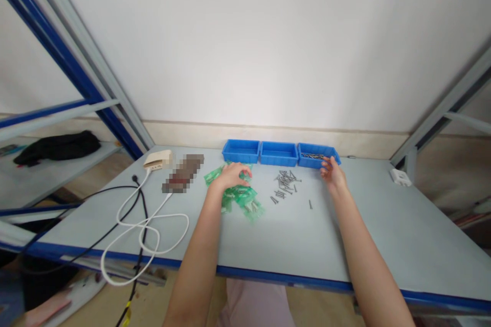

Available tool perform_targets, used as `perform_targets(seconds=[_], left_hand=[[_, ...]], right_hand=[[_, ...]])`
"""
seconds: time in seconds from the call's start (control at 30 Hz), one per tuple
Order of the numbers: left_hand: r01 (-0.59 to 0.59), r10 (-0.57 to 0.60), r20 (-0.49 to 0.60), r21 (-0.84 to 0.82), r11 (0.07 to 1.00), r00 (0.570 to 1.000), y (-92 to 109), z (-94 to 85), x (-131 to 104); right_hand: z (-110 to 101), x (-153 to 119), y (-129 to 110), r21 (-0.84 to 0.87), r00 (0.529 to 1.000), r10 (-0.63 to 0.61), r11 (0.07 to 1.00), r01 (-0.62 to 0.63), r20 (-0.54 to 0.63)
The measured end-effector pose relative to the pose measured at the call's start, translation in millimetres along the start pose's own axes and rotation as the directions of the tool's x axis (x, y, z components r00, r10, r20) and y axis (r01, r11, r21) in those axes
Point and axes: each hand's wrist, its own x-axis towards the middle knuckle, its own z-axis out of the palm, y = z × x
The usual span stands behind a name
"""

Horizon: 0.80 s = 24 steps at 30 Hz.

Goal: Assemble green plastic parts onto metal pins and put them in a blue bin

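Observation:
My left hand (233, 176) is over a heap of green plastic bags (245, 195), fingers bent and thumb apart from them, with nothing visible gripped. Some of the bags have small metal pieces inside. My right hand (333, 173) is at the front edge of the right blue bin (316, 162), its fingers loosely curled and slightly apart, and I see nothing held in them. Several screws (313, 156) lie in that bin. Between my hands a loose pile of screws (286, 180) is spread on the table, and one single screw (310, 204) lies nearer the right arm.
Left of the right bin stand a middle blue bin (279, 161) and a left blue bin (241, 157). A beige box (158, 159), a blurred-out item (183, 173) and a looping white cable (187, 225) occupy the table's left side. A white plug adapter (400, 177) sits far right.

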Motion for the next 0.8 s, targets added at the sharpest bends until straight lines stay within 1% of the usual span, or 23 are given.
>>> perform_targets(seconds=[0.1, 0.2, 0.3, 0.37, 0.4, 0.43, 0.5, 0.53, 0.57, 0.6, 0.67, 0.7, 0.73, 0.77, 0.8], left_hand=[[0.006, -0.025, 0.119, 0.163, 0.987, 0.993, 4, 0.2, -3], [-0.001, -0.031, 0.131, 0.240, 0.971, 0.991, 7, 5.5, -2], [-0.017, -0.014, 0.110, 0.278, 0.960, 0.994, 8, 12.6, 1], [-0.024, 0.000, 0.092, 0.261, 0.965, 0.996, 9, 16.9, 3], [-0.033, 0.015, 0.081, 0.227, 0.973, 0.997, 11, 18.8, 4], [-0.048, 0.037, 0.068, 0.171, 0.984, 0.997, 14, 20.6, 5], [-0.083, 0.083, 0.032, 0.001, 0.997, 0.996, 23, 24.4, 8], [-0.098, 0.099, 0.010, -0.105, 0.990, 0.995, 28, 26.5, 9], [-0.110, 0.111, -0.010, -0.215, 0.970, 0.994, 33, 28.9, 10], [-0.120, 0.116, -0.030, -0.319, 0.940, 0.993, 38, 31.5, 11], [-0.139, 0.125, -0.061, -0.488, 0.862, 0.990, 47, 37.1, 13], [-0.146, 0.128, -0.071, -0.543, 0.827, 0.989, 50, 39.9, 14], [-0.151, 0.130, -0.077, -0.580, 0.801, 0.989, 51, 42.6, 15], [-0.153, 0.129, -0.083, -0.600, 0.785, 0.988, 52, 45.1, 15], [-0.154, 0.126, -0.090, -0.609, 0.778, 0.988, 51, 47.4, 16]], right_hand=[[6, -6, -4, 0.029, 0.999, 0.030, 0.999, -0.031, 0.044], [21, -19, -9, 0.003, 0.993, 0.049, 0.999, -0.049, 0.103], [32, -29, -14, -0.087, 0.986, 0.050, 0.996, -0.036, 0.158], [35, -32, -17, -0.148, 0.984, 0.029, 0.989, -0.002, 0.178], [36, -32, -18, -0.181, 0.983, 0.013, 0.983, 0.022, 0.186], [36, -32, -18, -0.219, 0.980, -0.007, 0.974, 0.051, 0.197], [36, -33, -18, -0.312, 0.966, -0.048, 0.941, 0.128, 0.252], [38, -35, -17, -0.353, 0.950, -0.056, 0.921, 0.168, 0.307], [40, -38, -16, -0.380, 0.924, -0.048, 0.903, 0.203, 0.379], [43, -42, -15, -0.392, 0.887, -0.025, 0.891, 0.229, 0.462], [50, -52, -12, -0.389, 0.782, 0.053, 0.887, 0.249, 0.622], [54, -57, -10, -0.380, 0.727, 0.087, 0.891, 0.250, 0.682], [58, -61, -9, -0.370, 0.683, 0.106, 0.894, 0.252, 0.722], [62, -64, -7, -0.360, 0.658, 0.112, 0.898, 0.255, 0.745], [64, -66, -6, -0.348, 0.647, 0.106, 0.901, 0.259, 0.755]])
